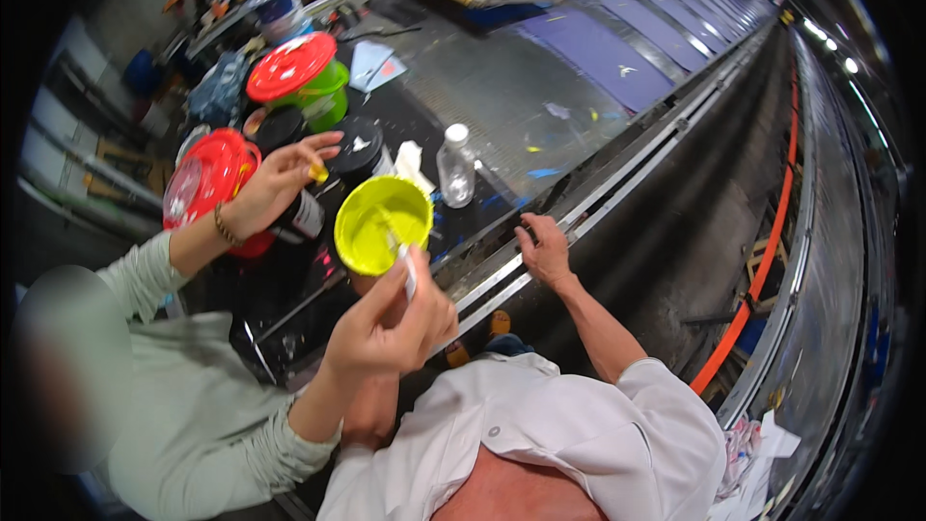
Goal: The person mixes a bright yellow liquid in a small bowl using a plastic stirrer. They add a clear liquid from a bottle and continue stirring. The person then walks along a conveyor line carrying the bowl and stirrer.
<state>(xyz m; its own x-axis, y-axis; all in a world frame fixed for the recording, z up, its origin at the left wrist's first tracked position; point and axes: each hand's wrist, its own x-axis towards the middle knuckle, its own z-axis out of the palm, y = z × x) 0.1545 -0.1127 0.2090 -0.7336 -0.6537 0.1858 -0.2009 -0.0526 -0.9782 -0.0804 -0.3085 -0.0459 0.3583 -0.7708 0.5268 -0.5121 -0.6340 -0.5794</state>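
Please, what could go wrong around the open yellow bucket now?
The co-worker's hand holds a white-handled tool reaching into the yellow bucket; if lifted out, it might drip. The clear bottle stands close beside the bucket, so a careless bump could tip it over.

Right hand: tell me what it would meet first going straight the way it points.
The right hand would likely meet the table edge first, with the clear bottle roughly beyond; depth here is unclear.

Yellow bucket [378, 192], red-lidded green pail [330, 104]
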